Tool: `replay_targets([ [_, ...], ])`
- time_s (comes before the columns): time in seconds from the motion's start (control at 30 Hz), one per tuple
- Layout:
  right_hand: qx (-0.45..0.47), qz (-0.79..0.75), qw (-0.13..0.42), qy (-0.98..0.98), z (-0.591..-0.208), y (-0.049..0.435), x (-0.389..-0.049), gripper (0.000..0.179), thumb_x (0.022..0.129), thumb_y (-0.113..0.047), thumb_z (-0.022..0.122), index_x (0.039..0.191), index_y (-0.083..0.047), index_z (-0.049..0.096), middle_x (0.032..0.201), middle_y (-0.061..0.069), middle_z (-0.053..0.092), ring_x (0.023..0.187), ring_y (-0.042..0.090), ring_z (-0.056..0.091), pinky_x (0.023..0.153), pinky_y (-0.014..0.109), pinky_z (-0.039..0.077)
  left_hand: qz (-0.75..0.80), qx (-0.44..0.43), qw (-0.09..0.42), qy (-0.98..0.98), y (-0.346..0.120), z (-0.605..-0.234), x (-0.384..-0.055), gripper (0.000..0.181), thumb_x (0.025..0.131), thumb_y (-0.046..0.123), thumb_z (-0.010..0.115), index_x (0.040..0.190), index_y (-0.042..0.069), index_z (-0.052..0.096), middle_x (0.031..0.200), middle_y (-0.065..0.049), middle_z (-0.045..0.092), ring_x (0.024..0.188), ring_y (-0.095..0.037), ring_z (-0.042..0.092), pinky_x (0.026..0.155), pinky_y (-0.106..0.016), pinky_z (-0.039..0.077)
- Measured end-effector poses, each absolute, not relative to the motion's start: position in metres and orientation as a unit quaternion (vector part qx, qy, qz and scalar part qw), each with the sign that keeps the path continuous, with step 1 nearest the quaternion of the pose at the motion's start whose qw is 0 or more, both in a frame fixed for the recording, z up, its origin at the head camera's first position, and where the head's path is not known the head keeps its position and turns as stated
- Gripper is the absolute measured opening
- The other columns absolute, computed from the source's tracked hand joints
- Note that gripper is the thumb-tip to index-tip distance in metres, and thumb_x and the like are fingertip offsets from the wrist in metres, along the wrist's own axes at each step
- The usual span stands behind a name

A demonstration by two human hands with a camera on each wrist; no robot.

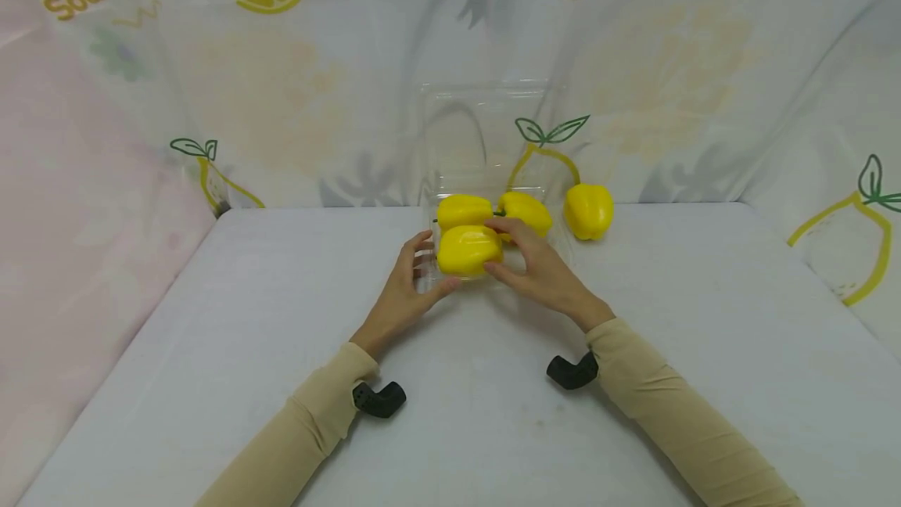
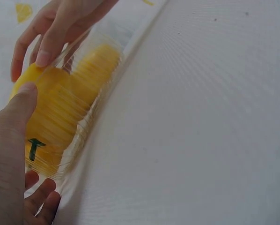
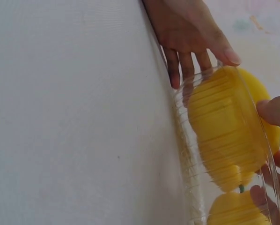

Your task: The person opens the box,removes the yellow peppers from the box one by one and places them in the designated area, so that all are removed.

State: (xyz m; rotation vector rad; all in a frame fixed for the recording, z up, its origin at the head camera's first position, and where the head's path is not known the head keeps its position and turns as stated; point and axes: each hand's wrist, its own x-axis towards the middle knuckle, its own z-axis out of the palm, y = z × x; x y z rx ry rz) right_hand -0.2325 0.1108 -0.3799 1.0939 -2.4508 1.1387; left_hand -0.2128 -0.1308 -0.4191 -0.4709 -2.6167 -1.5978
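A clear plastic clamshell container [image 3: 184, 136] stands on the table with its lid [image 1: 486, 88] raised at the back. Inside lie three yellow bell peppers: one at the front left [image 1: 464, 253], one behind it [image 1: 463, 210], and one at the back right [image 1: 528, 213]. My right hand [image 1: 542, 268] reaches over the right side and pinches the front-left pepper between thumb and fingers. Around the container's front left corner, my left hand [image 1: 407, 280] holds the wall, thumb at the front rim and fingers along the left side.
Another yellow bell pepper [image 1: 588, 211] sits on the table just right of the container. The white tabletop [image 1: 704, 319] meets a hanging cloth printed with lemons [image 1: 281, 84] at the back. Black curved pieces [image 1: 380, 399] are fixed at both cuffs.
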Motion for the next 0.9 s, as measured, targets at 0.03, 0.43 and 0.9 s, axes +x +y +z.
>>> replay_targets([
  [0.03, 0.372, 0.384, 0.113, -0.837, -0.38, 0.111, -0.232, 0.058, 0.086, -0.018, 0.07, 0.136, -0.006, 0.042, 0.135, 0.008, 0.048, 0.122, 0.022, 0.048, 0.1, 0.045, 0.044, -0.515, -0.152, 0.02, -0.844, -0.13, -0.419, -0.213, 0.083, 0.082, 0.047, 0.069, 0.146, 0.028, 0.019, 0.145, -0.002, 0.037, 0.13, -0.019, 0.041, 0.106, -0.042, 0.039],
  [0.43, 0.354, 0.369, 0.107, -0.853, -0.38, 0.108, -0.232, 0.058, 0.087, -0.022, 0.069, 0.136, -0.009, 0.042, 0.136, 0.007, 0.048, 0.124, 0.021, 0.047, 0.103, 0.044, 0.043, -0.512, -0.157, 0.026, -0.844, -0.131, -0.419, -0.214, 0.083, 0.082, 0.045, 0.07, 0.146, 0.027, 0.02, 0.144, -0.001, 0.038, 0.13, -0.02, 0.042, 0.106, -0.042, 0.039],
  [0.9, 0.342, 0.368, 0.099, -0.859, -0.377, 0.106, -0.229, 0.058, 0.087, -0.023, 0.069, 0.137, -0.011, 0.043, 0.137, 0.006, 0.048, 0.125, 0.021, 0.048, 0.104, 0.041, 0.043, -0.516, -0.15, 0.002, -0.843, -0.126, -0.393, -0.201, 0.082, 0.086, 0.025, 0.07, 0.148, 0.009, 0.019, 0.146, -0.018, 0.034, 0.133, -0.033, 0.038, 0.108, -0.048, 0.036],
])
